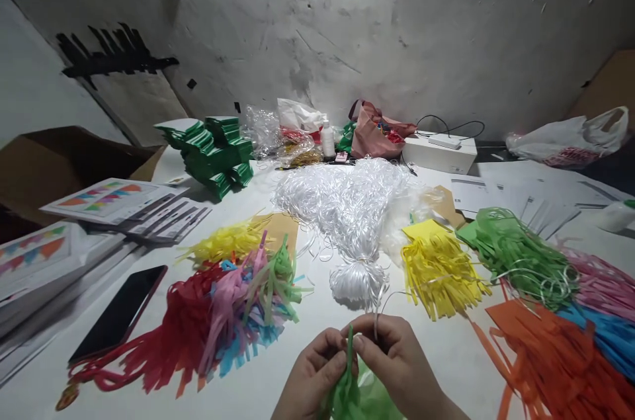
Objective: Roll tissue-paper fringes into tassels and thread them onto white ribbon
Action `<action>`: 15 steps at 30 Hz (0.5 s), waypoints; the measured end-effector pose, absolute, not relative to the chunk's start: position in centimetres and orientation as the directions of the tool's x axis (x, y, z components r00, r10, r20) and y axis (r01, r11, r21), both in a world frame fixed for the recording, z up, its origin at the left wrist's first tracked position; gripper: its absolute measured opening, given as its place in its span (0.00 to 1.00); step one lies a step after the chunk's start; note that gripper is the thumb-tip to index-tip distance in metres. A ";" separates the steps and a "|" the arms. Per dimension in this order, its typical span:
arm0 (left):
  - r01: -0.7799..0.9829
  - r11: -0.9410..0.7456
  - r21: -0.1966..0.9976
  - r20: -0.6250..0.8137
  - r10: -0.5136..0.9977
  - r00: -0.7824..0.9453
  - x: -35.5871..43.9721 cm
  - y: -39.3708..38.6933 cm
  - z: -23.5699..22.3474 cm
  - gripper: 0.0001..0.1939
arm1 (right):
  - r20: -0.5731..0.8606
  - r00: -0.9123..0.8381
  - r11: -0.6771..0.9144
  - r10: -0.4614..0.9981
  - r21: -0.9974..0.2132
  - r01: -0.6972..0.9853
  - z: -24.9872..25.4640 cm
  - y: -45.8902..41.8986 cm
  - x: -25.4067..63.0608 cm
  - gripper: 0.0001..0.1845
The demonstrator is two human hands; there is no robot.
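Observation:
At the front edge of the table, my left hand (320, 367) and my right hand (389, 354) meet around a green tissue-paper tassel (347, 393). The thumb and fingers of each hand pinch its narrow twisted top; its loose strips hang below, partly hidden by my hands. A thin white ribbon (378, 321) passes over the fingers of my right hand. Just beyond my hands lies a big tangled bundle of white ribbon (360, 274). To the left is a pile of finished-looking tassels in red (186, 321), pink (228, 314), yellow (228, 241) and light green (278, 274).
Fringed paper stacks in yellow (441, 268), green (520, 254) and orange (565, 360) lie at right. A phone (119, 314) and printed sheets (109, 198) are at left. Green packets (211, 155), a white bottle (328, 139), a pink bag (372, 132) and a white box (439, 154) stand behind.

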State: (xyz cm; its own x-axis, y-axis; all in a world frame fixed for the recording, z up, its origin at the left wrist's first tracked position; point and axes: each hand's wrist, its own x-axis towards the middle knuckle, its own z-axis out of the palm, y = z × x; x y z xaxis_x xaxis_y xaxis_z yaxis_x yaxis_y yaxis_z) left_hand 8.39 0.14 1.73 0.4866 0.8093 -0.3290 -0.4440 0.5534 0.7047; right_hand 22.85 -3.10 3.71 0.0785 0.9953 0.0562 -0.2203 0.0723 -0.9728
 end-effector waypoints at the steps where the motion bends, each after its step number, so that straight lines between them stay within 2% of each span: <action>1: -0.438 0.548 0.712 -0.327 0.812 0.484 8.4 0.1 1.7 0.22 | 0.061 0.080 0.076 0.995 -0.975 -0.209 3.8 -3.1 22.9 0.18; 9: -0.417 0.495 0.762 -0.321 0.848 0.421 8.1 0.0 1.7 0.21 | -0.001 0.051 0.008 0.999 -0.985 -0.170 3.6 -2.9 22.9 0.17; 15: -0.424 0.491 0.761 -0.313 0.850 0.423 8.1 -0.3 1.3 0.21 | -0.039 0.036 -0.034 0.999 -0.991 -0.130 3.9 -2.8 22.8 0.11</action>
State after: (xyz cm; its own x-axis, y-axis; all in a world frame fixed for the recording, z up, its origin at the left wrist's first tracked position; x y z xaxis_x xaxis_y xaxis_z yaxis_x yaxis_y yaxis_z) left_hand 8.14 -0.25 1.29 0.4231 0.8504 -0.3127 -0.4235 0.4907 0.7615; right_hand 22.77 -2.78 3.87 0.0358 0.9986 -0.0388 -0.1296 -0.0339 -0.9910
